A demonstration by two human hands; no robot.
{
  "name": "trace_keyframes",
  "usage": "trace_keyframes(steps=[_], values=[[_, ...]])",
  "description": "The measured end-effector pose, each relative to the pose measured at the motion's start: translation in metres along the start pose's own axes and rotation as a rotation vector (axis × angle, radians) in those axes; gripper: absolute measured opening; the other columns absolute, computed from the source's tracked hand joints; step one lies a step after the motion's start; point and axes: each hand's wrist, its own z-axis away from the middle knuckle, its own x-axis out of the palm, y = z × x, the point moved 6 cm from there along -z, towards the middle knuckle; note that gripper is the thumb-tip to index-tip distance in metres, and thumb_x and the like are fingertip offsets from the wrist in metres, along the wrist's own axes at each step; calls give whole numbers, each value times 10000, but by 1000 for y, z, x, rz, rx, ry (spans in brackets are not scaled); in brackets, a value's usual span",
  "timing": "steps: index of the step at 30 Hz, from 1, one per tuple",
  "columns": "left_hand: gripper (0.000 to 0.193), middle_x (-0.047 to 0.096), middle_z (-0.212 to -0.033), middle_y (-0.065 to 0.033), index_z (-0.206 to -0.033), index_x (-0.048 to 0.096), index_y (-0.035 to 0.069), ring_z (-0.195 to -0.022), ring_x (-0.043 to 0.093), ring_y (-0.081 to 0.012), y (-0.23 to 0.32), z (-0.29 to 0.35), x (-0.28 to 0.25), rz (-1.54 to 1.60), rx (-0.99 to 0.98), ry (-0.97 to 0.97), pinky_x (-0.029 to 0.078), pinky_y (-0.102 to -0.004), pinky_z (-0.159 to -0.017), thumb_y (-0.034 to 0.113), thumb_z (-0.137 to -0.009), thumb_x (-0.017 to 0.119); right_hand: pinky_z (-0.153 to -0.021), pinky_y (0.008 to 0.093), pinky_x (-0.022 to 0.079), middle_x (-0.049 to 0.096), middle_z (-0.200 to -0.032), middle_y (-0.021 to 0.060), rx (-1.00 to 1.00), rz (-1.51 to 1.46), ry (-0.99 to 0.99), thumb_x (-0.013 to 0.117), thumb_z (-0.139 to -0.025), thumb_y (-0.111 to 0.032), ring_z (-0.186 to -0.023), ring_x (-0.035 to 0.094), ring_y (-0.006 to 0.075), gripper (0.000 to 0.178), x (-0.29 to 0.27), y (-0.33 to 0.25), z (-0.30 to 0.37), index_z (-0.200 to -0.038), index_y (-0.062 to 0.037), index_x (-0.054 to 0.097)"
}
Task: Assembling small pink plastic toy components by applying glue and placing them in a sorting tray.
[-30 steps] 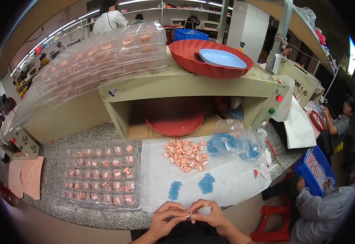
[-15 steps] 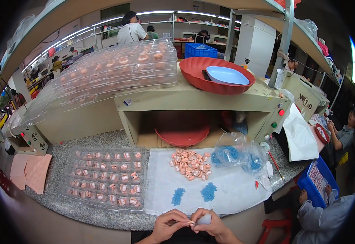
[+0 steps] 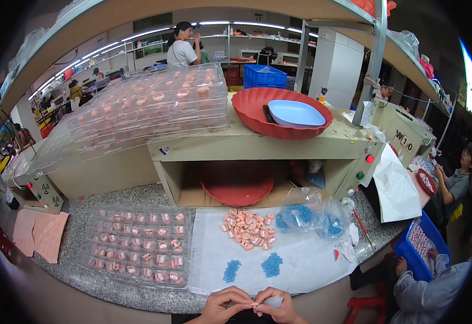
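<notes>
Low at the front edge of the bench, my left hand [image 3: 226, 305] and my right hand [image 3: 280, 309] meet fingertip to fingertip. Between them they pinch a small pink piece [image 3: 255, 304], mostly covered by the fingers. Tucked in my right hand is a pale, translucent squeeze bottle [image 3: 273, 301] with a thin tip. Just beyond, two little heaps of blue bits, a left heap [image 3: 231, 270] and a right heap [image 3: 271, 264], lie on white paper [image 3: 206, 254]. Behind these sits a pile of small pink pieces [image 3: 248, 229].
On the left lies a clear compartment tray [image 3: 87, 254] of pink pieces. Clear bags of blue bits [image 3: 302, 211] and a red-handled tool [image 3: 361, 224] lie on the right. Behind is an open metal cabinet [image 3: 257, 152] with stacked trays [image 3: 155, 100] and a red basin [image 3: 247, 116] on top.
The view has tilted slightly, so the bench sits lower in it. My hands keep the same pinch, with the bottle still in the right. A person at the back has turned and raised a hand.
</notes>
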Motion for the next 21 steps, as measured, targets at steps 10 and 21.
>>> trace_keyframes(steps=[10,21], values=[[156,504,-853,-107,-878,538,-37,-760,537,-166,-3,1,8,-28,-7,-72,429,-241,-668,-67,-725,539,-488,211,408,557,-647,103,-22,-86,5,590,-699,-49,-536,513,117,104,-4,-5,3,-740,2,511],[166,511,-870,-107,-888,552,-41,-775,527,-163,-11,8,3,-94,-14,6,424,-241,-689,-55,-723,543,-487,217,412,563,-677,125,-20,-215,38,582,-699,-32,-540,513,128,104,2,4,6,-738,9,494]])
